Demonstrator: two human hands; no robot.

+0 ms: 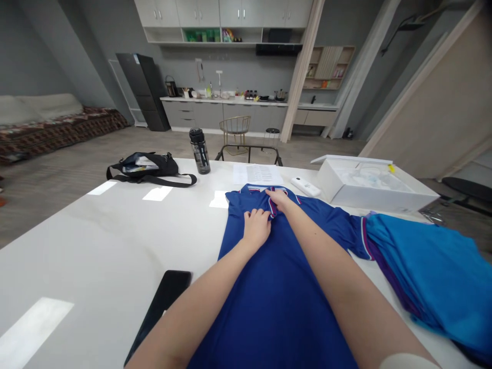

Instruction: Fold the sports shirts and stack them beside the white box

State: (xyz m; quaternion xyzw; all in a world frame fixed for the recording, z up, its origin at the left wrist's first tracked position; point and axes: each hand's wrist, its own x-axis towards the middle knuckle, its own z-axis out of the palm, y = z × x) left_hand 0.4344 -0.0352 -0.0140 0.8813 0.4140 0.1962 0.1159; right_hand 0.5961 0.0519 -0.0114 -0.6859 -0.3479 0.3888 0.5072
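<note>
A dark blue polo shirt (pixel 288 277) lies spread on the white table, its collar at the far end and one striped-cuff sleeve out to the right. My right hand (pixel 280 199) pinches the red-and-white trimmed front placket just below the collar. Slightly nearer and to the left, my left hand (pixel 257 228) has its fingers curled over the same placket, closed on the cloth. My fingers cover part of the placket. Bright blue folded clothing (pixel 434 266) touches the sleeve end on the right.
On the white table (pixel 96 246) are a black phone (pixel 165 297), a black waist bag (pixel 154 166), a dark bottle (pixel 199 152), printed paper (pixel 259 174), a white handheld device (pixel 305 186) and an open white box (pixel 372 184). Chairs and a kitchen counter stand beyond.
</note>
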